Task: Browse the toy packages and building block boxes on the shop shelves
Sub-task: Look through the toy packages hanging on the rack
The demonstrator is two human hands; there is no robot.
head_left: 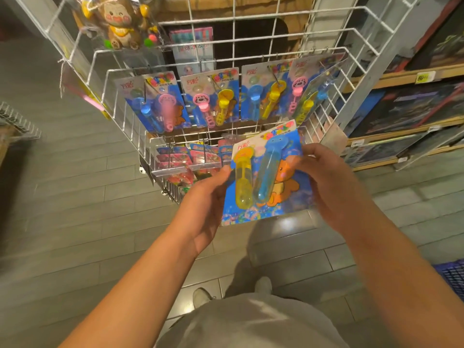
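I have my left hand [209,197] pinching the left edge of a blue toy package [270,177], thumb on its front, while my right hand [324,182] grips the right edge with fingers curled round it. The package, with one yellow and one blue tube under clear plastic, sits in the air just in front of the white wire rack [175,54]. More such packages [211,99] hang on the rack's hooks behind it, and dark boxes [411,106] line the wooden shelves to the right.

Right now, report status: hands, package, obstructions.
Left hand and right hand both gripping bubble wand package by its edges. Package off the wire rack, held clear. Nothing in the way.
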